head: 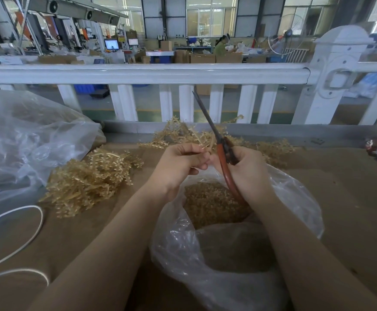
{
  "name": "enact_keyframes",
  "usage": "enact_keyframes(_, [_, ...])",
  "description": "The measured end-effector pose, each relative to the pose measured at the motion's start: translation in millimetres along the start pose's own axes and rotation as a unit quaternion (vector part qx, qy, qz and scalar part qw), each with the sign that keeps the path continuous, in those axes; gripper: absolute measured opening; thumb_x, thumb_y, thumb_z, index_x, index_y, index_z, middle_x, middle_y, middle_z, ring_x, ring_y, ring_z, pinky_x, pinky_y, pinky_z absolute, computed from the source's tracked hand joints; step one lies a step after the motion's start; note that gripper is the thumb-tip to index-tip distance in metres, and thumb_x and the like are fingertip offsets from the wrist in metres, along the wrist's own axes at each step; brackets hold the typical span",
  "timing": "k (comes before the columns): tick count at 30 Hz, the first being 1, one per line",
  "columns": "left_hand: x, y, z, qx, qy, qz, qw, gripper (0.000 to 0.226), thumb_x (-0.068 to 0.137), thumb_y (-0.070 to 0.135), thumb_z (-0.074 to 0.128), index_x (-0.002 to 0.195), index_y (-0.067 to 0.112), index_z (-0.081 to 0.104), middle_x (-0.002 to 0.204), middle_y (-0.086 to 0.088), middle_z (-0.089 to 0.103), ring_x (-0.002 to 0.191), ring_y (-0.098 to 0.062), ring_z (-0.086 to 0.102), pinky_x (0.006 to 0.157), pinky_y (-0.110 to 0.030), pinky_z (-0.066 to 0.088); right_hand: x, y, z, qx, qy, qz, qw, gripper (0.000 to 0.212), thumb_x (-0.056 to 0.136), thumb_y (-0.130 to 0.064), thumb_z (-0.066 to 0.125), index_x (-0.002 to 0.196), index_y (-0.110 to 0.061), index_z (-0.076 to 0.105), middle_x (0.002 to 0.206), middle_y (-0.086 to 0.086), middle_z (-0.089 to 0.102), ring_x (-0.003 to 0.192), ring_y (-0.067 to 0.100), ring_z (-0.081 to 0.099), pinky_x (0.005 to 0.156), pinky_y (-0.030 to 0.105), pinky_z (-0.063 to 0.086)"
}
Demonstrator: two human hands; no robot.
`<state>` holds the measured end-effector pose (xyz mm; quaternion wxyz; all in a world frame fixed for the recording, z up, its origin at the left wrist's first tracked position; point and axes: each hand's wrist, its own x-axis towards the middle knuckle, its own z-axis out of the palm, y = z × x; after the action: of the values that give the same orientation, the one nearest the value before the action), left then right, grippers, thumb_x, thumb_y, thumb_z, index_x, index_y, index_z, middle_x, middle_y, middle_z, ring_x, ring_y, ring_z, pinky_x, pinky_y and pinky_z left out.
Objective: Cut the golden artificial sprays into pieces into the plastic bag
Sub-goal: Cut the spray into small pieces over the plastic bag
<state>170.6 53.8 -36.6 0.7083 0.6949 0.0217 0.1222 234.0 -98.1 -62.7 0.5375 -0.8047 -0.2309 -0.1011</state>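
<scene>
Looking down at centre frame, I see my left hand [180,162] pinching the thin stem of a golden artificial spray [202,136], a pale straw-gold plastic sprig with small serrated leaflets, fingers curled together on it just above the open clear plastic bag [295,198], which already holds a mound of cut golden pieces [212,203]. My right hand [248,171] grips the red-handled scissors [224,167], fingers clamped round the handles, blades together and pointing toward the upper centre. More uncut sprays [88,180] lie heaped at left on the brown tabletop [351,198].
</scene>
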Motion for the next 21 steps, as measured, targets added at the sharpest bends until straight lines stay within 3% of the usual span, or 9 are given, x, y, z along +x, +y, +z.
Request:
enact_keyframes(6, [0.0, 2.6, 2.3, -0.045, 0.02, -0.017, 0.999, 0.009, 0.09, 0.008, 0.067, 0.081, 0.008, 0.067, 0.072, -0.004, 0.072, 0.06, -0.009, 0.061, 0.057, -0.017, 0.048, 1.7, 0.4, 2.1, -0.017, 0.005, 0.031, 0.999, 0.02, 0.085, -0.04, 0.076, 0.077, -0.021, 0.071, 0.069, -0.011, 0.07, 0.066, 0.012, 0.067, 0.073, 0.047, 0.06])
enact_keyframes(12, [1.4, 1.4, 2.2, -0.049, 0.084, -0.01, 0.995, 0.011, 0.09, 0.008, 0.069, 0.079, 0.007, 0.069, 0.073, -0.007, 0.073, 0.061, -0.01, 0.066, 0.059, -0.019, 0.053, 1.7, 0.6, 2.9, -0.047, 0.005, 0.025, 0.999, 0.017, 0.083, -0.044, 0.076, 0.075, -0.031, 0.068, 0.072, -0.022, 0.07, 0.067, 0.005, 0.068, 0.072, 0.04, 0.061])
enact_keyframes(15, [1.7, 2.2, 0.4, -0.058, 0.096, -0.003, 0.994, 0.007, 0.089, 0.008, 0.07, 0.082, 0.005, 0.072, 0.075, -0.009, 0.073, 0.064, -0.012, 0.067, 0.059, -0.019, 0.053, -0.2, 0.3, 2.3, -0.079, 0.011, 0.009, 0.997, 0.025, 0.076, -0.064, 0.071, 0.077, -0.04, 0.064, 0.072, -0.024, 0.069, 0.07, 0.002, 0.067, 0.07, 0.033, 0.059])
enact_keyframes(18, [1.7, 2.9, -2.2, -0.079, 0.117, 0.006, 0.99, 0.006, 0.087, 0.008, 0.072, 0.085, 0.003, 0.072, 0.07, -0.006, 0.072, 0.061, -0.011, 0.066, 0.06, -0.019, 0.054, -4.9, -3.0, 0.3, -0.13, 0.016, -0.023, 0.991, 0.051, 0.062, -0.09, 0.054, 0.083, -0.044, 0.059, 0.072, -0.029, 0.063, 0.07, -0.006, 0.059, 0.061, 0.017, 0.044])
enact_keyframes(21, [2.8, 3.5, -6.1, -0.108, 0.133, 0.014, 0.985, 0.003, 0.085, 0.008, 0.073, 0.083, 0.005, 0.072, 0.069, -0.004, 0.07, 0.06, -0.01, 0.063, 0.062, -0.021, 0.055, -7.2, -4.2, -2.4, -0.199, 0.006, -0.044, 0.979, 0.065, 0.063, -0.096, 0.046, 0.096, -0.041, 0.057, 0.073, -0.03, 0.055, 0.066, -0.01, 0.047, 0.055, 0.014, 0.033])
